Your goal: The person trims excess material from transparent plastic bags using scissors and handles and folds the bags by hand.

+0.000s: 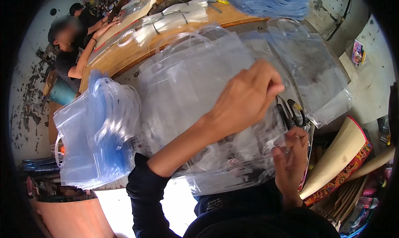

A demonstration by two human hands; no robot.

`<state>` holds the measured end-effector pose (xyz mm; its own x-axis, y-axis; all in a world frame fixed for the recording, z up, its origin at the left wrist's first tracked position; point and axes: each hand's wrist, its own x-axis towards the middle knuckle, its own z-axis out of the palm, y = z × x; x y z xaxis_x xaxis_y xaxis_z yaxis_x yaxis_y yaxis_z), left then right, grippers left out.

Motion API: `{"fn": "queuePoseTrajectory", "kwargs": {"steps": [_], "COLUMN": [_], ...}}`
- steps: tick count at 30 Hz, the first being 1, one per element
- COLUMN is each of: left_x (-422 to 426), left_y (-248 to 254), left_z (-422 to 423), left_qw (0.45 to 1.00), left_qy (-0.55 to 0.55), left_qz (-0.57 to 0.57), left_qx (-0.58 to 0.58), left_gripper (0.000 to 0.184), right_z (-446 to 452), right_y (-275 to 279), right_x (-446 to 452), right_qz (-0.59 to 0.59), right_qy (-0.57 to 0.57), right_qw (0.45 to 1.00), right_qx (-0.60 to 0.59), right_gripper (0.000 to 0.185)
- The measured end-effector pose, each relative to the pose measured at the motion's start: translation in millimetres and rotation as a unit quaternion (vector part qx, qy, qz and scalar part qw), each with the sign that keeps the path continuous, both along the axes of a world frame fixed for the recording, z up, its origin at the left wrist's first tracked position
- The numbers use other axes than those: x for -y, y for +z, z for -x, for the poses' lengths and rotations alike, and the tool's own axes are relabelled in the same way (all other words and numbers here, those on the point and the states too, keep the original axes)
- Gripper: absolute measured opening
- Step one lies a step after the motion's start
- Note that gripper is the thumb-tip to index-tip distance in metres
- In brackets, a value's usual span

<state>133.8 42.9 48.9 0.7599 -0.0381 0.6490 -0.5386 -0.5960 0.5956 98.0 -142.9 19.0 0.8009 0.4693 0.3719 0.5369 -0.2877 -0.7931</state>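
Clear plastic bags [183, 88] with looped handles lie in a pile in front of me. My left hand [251, 94] is raised over the pile, its fingers curled closed; I cannot make out whether anything is in them. At the lower right of the pile, my right hand [292, 161] grips the edge of a clear plastic bag [245, 163], thumb on one side and fingers on the other. Between the two hands and just to the right lies a pair of scissors [286, 115] with black handles.
Bluish plastic bags [95, 134] with handles are stacked at left. Another clear bag [311, 67] lies at right. On the wooden table [232, 17] are bundled white strips [174, 19] and blue plastic [268, 1]. Rolled material [336, 159] leans at right. A co-worker [68, 46] works at far left.
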Motion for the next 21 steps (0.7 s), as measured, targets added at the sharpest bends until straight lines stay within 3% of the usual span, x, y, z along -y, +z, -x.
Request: {"fn": "queuePoseTrajectory", "kwargs": {"steps": [2, 3, 5, 7, 8, 10, 11, 12, 14, 15, 17, 19, 20, 21], "left_x": [-5, -8, -18, -19, -23, -25, -23, -19, -6, 12, 41, 59, 62, 64], "left_y": [27, 42, 59, 60, 50, 19, 3, -12, -33, -36, -35, -27, -25, -24], "left_z": [17, 31, 67, 114, 136, 176, 192, 201, 211, 212, 207, 195, 190, 185], "left_qw": [0.997, 0.994, 0.964, 0.935, 0.917, 0.864, 0.824, 0.822, 0.763, 0.751, 0.775, 0.808, 0.807, 0.837], "left_qy": [0.074, 0.105, 0.191, 0.284, 0.33, 0.431, 0.483, 0.482, 0.603, 0.617, 0.57, 0.492, 0.492, 0.446], "left_qz": [-0.026, -0.04, -0.184, -0.199, -0.199, -0.148, -0.097, -0.097, -0.145, -0.086, -0.091, -0.084, -0.083, -0.093], "left_qx": [0.018, 0.008, 0.027, -0.069, -0.108, -0.214, -0.28, -0.286, -0.182, -0.221, -0.258, -0.314, -0.315, -0.303], "left_gripper": [0.008, 0.007, 0.008, 0.009, 0.007, 0.003, 0.009, 0.009, 0.031, 0.044, 0.044, 0.045, 0.045, 0.044], "right_z": [-2, -6, -18, -38, -43, -60, -62, -60, -51, -42, -23, -16, -12, -9], "right_y": [1, 6, 17, 16, 16, 10, 10, 9, 11, 15, 25, 23, 20, 16], "right_x": [1, 3, 8, 30, 34, 53, 55, 48, 25, 16, -1, -16, -24, -32], "right_qz": [-0.124, -0.123, -0.233, -0.182, -0.221, -0.075, 0.015, 0.018, 0.18, 0.183, 0.094, 0.043, 0.044, 0.03], "right_qy": [-0.073, -0.07, -0.103, -0.113, -0.137, -0.141, -0.16, -0.159, -0.282, -0.279, -0.074, 0.1, 0.101, 0.154], "right_qw": [0.989, 0.99, 0.967, 0.977, 0.965, 0.987, 0.986, 0.986, 0.899, 0.9, 0.965, 0.987, 0.987, 0.987], "right_qx": [-0.013, -0.011, -0.023, 0.01, -0.027, 0.027, 0.046, 0.041, 0.284, 0.281, 0.235, 0.121, 0.121, 0.038], "right_gripper": [0.009, 0.009, 0.006, 0.007, 0.009, 0.012, 0.015, 0.015, 0.024, 0.024, 0.031, 0.031, 0.031, 0.031]}}
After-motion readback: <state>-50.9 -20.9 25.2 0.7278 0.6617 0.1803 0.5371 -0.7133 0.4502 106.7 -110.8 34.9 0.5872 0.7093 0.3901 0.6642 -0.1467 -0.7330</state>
